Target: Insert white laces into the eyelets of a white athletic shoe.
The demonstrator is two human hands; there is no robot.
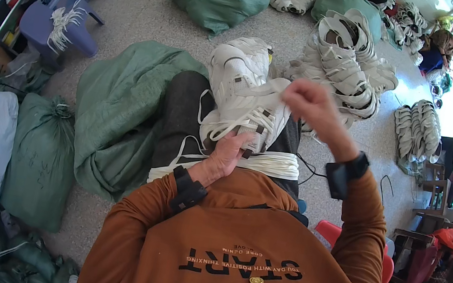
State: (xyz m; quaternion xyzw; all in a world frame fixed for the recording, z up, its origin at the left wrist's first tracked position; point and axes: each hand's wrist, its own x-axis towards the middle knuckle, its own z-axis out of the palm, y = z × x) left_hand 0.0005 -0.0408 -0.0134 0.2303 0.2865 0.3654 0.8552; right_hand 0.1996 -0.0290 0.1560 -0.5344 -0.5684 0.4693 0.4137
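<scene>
On my lap lies a white sneaker [258,124] with white laces partly threaded across its front. My left hand [226,155] is wrapped round its near end, the thumb lying on the shoe. Raised at the shoe's right side, my right hand [312,106] is slightly blurred, its fingers pinched together on a white shoelace [259,91]. More white sneakers [239,62] are piled just beyond, against the held one. A bundle of white laces [274,164] lies across my thighs, close to my left hand, and loose lace ends hang on the left.
A large green sack [124,105] rests against my left leg. Filled sacks [41,160] stand farther left, near a purple stool [63,22] with laces on it. Stacked sneakers [344,59] rise ahead on the right. A red seat [387,264] shows at my right.
</scene>
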